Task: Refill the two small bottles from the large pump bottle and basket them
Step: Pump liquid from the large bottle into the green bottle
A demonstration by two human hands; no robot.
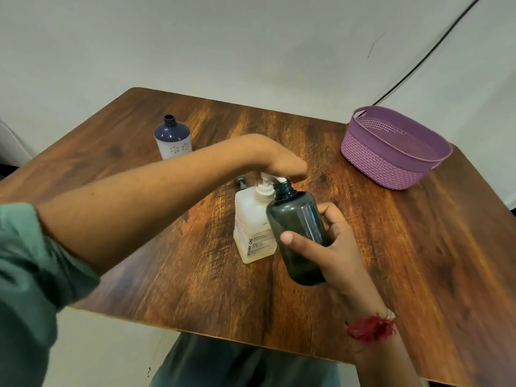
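Currently, the left hand [279,161] presses flat on the head of the pump bottle [251,227], gripping nothing. The right hand [335,252] grasps the dark small bottle [298,227], its mouth at the nozzle.

A plain off-white wall [223,37] is seen behind the desk [418,247], whose top is finished in dark brown wood grain with rounded corners. A thin black cable [433,48] is run diagonally across the wall at the upper right, and a faint scratch [375,46] is marked near it. Pale floor [111,344] is shown below the desk's near edge. Soft, even light is spread over the wood.
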